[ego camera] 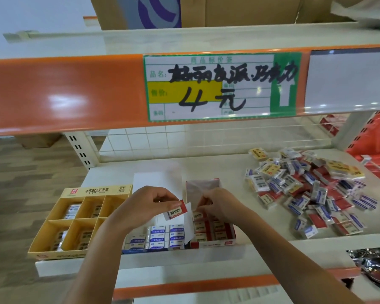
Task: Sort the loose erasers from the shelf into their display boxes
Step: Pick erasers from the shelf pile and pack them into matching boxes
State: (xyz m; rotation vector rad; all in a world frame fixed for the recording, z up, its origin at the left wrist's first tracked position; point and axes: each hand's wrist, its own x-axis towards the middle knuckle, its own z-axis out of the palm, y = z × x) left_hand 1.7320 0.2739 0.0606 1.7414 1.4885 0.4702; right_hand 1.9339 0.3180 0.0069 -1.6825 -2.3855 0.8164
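At the white shelf (206,170), our left hand (140,207) pinches a red-and-white 2B eraser (177,211) between thumb and fingertips, held above the blue display box (154,239) of white erasers, while our right hand (217,207) pinches a small item we cannot make out over the red display box (213,234). A yellow divided box (75,218) sits at the left, its compartments partly filled — and the loose erasers (305,194), red, blue and yellow, lie heaped well apart to the right. Overhead, a handwritten price tag (219,86) fronts the orange shelf edge (64,93).
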